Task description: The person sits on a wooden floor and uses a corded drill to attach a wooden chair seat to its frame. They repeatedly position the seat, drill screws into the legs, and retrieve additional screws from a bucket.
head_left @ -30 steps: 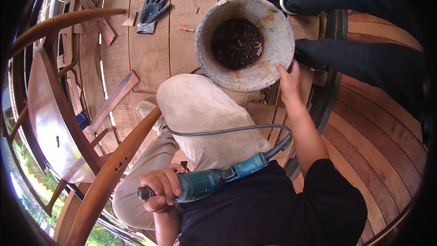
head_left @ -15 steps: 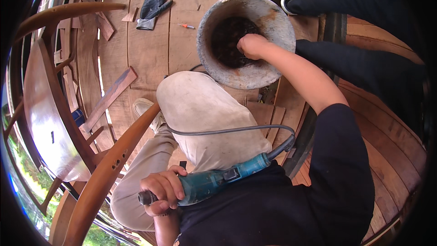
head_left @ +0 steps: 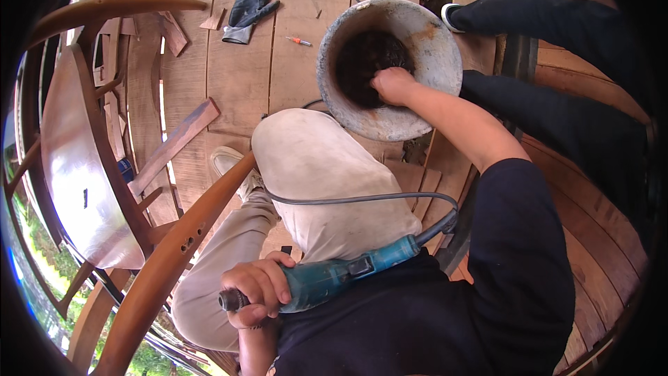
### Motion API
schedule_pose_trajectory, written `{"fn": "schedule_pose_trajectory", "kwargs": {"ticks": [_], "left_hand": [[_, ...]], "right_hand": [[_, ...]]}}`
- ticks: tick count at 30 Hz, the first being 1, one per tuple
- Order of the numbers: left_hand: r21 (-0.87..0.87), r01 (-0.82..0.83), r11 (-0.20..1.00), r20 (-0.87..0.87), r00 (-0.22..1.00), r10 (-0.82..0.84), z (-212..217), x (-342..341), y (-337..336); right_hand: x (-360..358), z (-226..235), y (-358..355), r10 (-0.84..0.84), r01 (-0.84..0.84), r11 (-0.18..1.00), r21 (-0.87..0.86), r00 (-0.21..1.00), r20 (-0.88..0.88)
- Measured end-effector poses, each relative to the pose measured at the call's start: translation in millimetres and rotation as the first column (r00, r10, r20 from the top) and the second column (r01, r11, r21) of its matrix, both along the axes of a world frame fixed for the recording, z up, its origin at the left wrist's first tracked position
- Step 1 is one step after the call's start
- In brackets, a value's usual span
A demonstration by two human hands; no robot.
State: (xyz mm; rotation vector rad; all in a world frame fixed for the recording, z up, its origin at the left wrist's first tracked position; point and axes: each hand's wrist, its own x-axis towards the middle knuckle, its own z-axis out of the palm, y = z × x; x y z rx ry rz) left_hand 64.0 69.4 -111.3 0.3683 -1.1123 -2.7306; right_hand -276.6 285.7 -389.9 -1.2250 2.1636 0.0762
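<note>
My left hand (head_left: pixel 256 291) is wrapped round the black nose end of a teal die grinder (head_left: pixel 316 285), which lies across my lap. Its grey cord (head_left: pixel 362 200) loops over my pale trouser leg. My right hand (head_left: pixel 394 86) reaches into a worn, grey, rust-stained bucket (head_left: pixel 437 49). The fingers curl downward at the dark contents (head_left: pixel 362 63), closed as far as they show; their tips are hidden. What the dark contents are I cannot make out.
A brown wooden chair frame (head_left: pixel 156 285) with a shiny curved panel (head_left: pixel 82 181) stands at left. On the plank floor lie a dark work glove (head_left: pixel 252 5), a small orange-handled tool (head_left: pixel 299 41) and wood offcuts (head_left: pixel 177 143). Another person's dark-trousered legs (head_left: pixel 557 24) are at right.
The whole view has shifted slightly, moving the bucket, glove and chair a little to the right. My right hand remains in the bucket, and my left keeps its hold on the die grinder.
</note>
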Motion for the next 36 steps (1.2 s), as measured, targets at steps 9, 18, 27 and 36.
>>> {"fn": "schedule_pose_trajectory", "kwargs": {"ticks": [9, 18, 27, 36], "left_hand": [[-0.030, 0.003, 1.000, 0.015, 1.000, -0.003, 5, -8, 1], [-0.038, 0.015, 0.999, 0.015, 1.000, -0.014, 9, -15, 2], [0.006, 0.002, 1.000, 0.030, 1.000, -0.002, 6, -14, 4], [0.035, -0.084, 0.996, 0.063, 0.995, 0.082, 1, -2, 4]], "right_hand": [[-32, 25, 5, -0.522, 0.851, 0.505, 0.144, 0.168, 0.836], [7, 145, -1, 0.079, 0.951, 0.234, 0.199, -0.223, 0.972], [4, 122, 20, -0.345, 0.903, 0.410, -0.127, 0.282, 0.895], [45, 103, 104, -0.938, 0.876, -0.083, -0.474, 0.092, 0.335]]}}
